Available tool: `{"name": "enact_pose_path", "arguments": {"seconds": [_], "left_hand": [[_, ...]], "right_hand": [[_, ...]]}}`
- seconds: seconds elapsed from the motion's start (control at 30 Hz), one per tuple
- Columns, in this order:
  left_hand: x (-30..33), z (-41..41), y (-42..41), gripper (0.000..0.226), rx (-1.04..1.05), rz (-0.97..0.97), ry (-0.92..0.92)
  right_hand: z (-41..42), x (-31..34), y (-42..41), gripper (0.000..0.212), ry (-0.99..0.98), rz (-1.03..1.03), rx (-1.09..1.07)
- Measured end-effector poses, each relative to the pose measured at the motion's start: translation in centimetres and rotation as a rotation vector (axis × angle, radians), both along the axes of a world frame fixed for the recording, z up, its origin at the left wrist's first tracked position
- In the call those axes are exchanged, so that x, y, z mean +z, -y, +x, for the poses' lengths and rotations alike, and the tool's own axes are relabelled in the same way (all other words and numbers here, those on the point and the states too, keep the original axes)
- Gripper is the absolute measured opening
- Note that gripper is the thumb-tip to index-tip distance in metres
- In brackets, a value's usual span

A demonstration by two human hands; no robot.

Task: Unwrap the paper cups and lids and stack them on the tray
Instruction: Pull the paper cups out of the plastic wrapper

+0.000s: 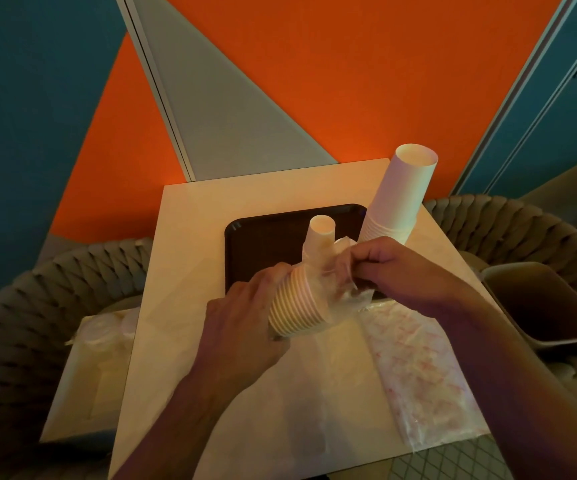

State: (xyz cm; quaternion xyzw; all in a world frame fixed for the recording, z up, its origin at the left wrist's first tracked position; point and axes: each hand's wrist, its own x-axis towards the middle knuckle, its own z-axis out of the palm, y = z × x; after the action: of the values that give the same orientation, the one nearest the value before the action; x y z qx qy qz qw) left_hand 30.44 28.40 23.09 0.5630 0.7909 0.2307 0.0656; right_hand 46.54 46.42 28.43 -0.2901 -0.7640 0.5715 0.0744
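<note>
**Peeling the wrap off a cup stack**

On the surface, the tray sits toward the far edge. Above its near edge the left hand grips a cup stack; the right hand pinches the plastic wrap. Next, I judge: pull it free, then stack.

- Small cup stack: ribbed rims, tilted, half inside clear wrap, above near tray edge.
- Tall cup stack: inverted, far right, beside dark tray.
- Wrapped lids: near left.
</note>
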Motion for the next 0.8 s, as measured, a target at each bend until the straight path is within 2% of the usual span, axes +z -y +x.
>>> {"name": "enact_pose_path", "arguments": {"seconds": [0.1, 0.23, 0.3, 0.37, 0.5, 0.8], "left_hand": [[-0.1, -0.7, 0.0, 0.102, -0.004, -0.020, 0.025], [-0.1, -1.5, 0.3, 0.102, -0.032, -0.040, 0.066], [0.0, -2.0, 0.5, 0.100, -0.049, -0.052, 0.072], [0.1, -2.7, 0.6, 0.101, -0.066, -0.057, 0.080], [0.5, -3.7, 0.4, 0.102, -0.101, -0.068, 0.094], [1.0, -5.9, -0.5, 0.096, -0.134, -0.083, 0.168]], "right_hand": [[0.1, 0.3, -0.1, 0.021, -0.020, -0.080, 0.029], [0.2, 0.8, -1.0, 0.028, -0.044, -0.029, 0.087], [0.0, 0.6, -1.4, 0.025, -0.056, -0.021, 0.104], [-0.5, 0.1, -1.8, 0.021, -0.093, 0.012, 0.031], [-2.8, -1.1, -1.3, 0.036, -0.064, 0.087, 0.082], [-6.0, -1.5, -0.6, 0.041, 0.001, 0.027, 0.209]]}}
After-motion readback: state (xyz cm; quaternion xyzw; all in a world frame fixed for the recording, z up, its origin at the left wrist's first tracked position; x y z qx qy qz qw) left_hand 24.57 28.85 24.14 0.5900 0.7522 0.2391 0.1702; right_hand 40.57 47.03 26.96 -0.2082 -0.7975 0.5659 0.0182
